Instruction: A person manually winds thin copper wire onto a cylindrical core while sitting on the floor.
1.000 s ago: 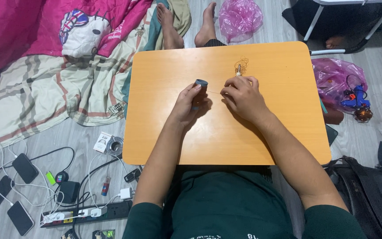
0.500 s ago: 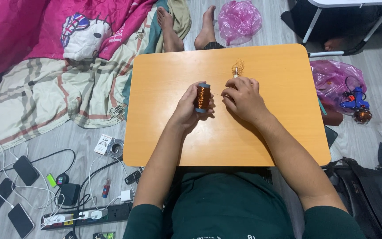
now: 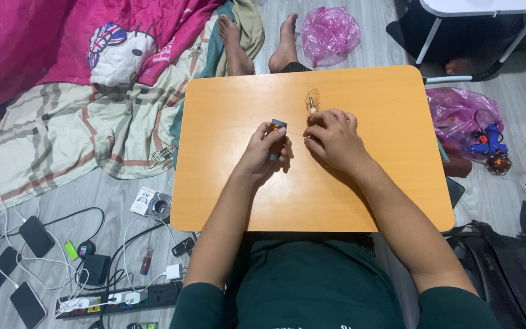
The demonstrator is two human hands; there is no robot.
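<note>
Orange table — grey floor, pink blanket, phones charging

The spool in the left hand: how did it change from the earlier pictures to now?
The left hand turned the spool from end-on, dark cap toward the camera, to upright, so its copper winding shows; a thin wire now runs from it to the right hand. Both hands stayed over the orange table, and the right hand kept its grip on the small wire piece.

Phones charge by a power strip; pink bag beyond.
</note>
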